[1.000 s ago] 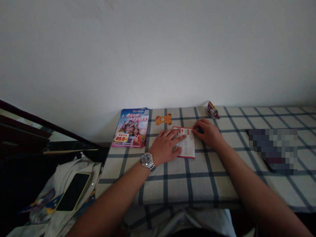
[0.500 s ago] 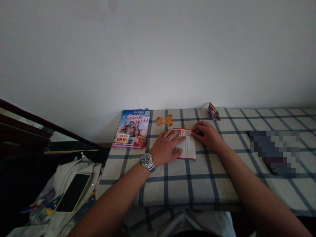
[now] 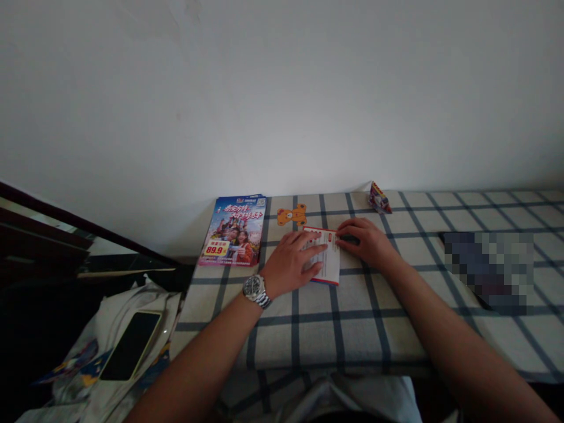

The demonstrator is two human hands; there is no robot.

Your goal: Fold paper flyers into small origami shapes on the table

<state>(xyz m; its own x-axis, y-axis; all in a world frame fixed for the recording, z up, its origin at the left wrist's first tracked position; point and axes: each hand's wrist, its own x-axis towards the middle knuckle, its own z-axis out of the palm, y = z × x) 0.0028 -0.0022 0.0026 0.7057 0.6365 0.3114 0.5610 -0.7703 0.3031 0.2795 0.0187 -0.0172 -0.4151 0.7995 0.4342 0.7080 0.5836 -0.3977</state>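
Observation:
A white leaflet with red edges and printed text lies on the checked cloth, looking folded. My left hand, with a metal watch on its wrist, rests on the leaflet's left part, fingers spread and covering some of it. At the leaflet's upper right edge, the thumb and fingertips of my right hand are pinched together on the paper. Just beyond the leaflet lies a flat brown bear cutout.
To the left is a stack of colourful flyers. A small triangular packet stands by the wall. On the right lies a dark, partly pixelated flat object. A phone rests on pale bags at lower left.
Both hands have shifted slightly left with the leaflet. Its visible face looks narrower than before, and a thin blue strip now shows along its lower edge.

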